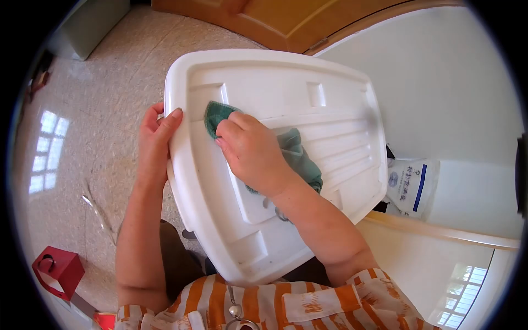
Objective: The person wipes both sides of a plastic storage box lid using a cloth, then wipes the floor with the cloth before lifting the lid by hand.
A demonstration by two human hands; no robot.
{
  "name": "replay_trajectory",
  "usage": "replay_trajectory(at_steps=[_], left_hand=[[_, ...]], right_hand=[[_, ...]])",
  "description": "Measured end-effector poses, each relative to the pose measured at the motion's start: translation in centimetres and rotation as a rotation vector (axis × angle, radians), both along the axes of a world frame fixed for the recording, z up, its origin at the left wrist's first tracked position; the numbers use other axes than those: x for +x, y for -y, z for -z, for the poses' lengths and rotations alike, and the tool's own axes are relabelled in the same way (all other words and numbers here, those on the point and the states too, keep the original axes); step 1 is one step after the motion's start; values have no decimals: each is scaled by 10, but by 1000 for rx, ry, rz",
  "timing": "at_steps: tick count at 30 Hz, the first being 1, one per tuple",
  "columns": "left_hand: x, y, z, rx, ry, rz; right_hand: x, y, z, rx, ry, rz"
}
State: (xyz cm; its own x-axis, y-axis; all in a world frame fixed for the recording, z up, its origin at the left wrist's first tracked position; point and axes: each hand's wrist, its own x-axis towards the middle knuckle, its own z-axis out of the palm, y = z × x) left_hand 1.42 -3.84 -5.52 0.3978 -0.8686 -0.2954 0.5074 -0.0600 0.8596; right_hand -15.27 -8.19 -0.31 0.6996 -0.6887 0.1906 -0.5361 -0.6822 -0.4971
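Observation:
A large white plastic lid (308, 71) with moulded ribs and recesses is tilted up in front of my body. My left hand (157, 135) grips its left rim, with the thumb on top and the fingers curled round the edge, partly hidden. A green cloth (300, 159) is bunched in my right hand (253, 151), which presses it against the inner face near the left side. One corner of the cloth sticks out past my fingertips, and the rest trails out behind the hand. Small dark specks show on the lid's lower part.
A wooden door (297, 22) stands at the top, beside a pale wall (434, 82). On the right, a printed plastic bag (410, 187) rests behind a ledge (451, 236). At lower left are a red gift box (58, 272) and a thin pale strip (94, 209) on the speckled floor (104, 110).

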Motion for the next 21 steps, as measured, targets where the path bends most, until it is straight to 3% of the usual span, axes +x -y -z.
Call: replay_trajectory(at_steps=[3,8,10,13,16,19,21], left_hand=[[2,-1,2,24,21,29],[-1,-3,-9,25,23,36],[-1,-3,-8,25,23,39],[-1,-1,-5,10,16,30],[0,-1,-3,6,23,29],[-1,-1,-3,-10,12,12],[0,0,0,-17,-16,-2]], right_hand=[[-18,11,-7,66,14,23],[-102,59,2,-36,-92,299],[-109,66,-4,-1,-236,529],[-80,48,3,-76,-116,359],[-32,24,-1,69,-68,304],[-16,21,-10,291,-12,84],[-24,30,-15,433,201,102]])
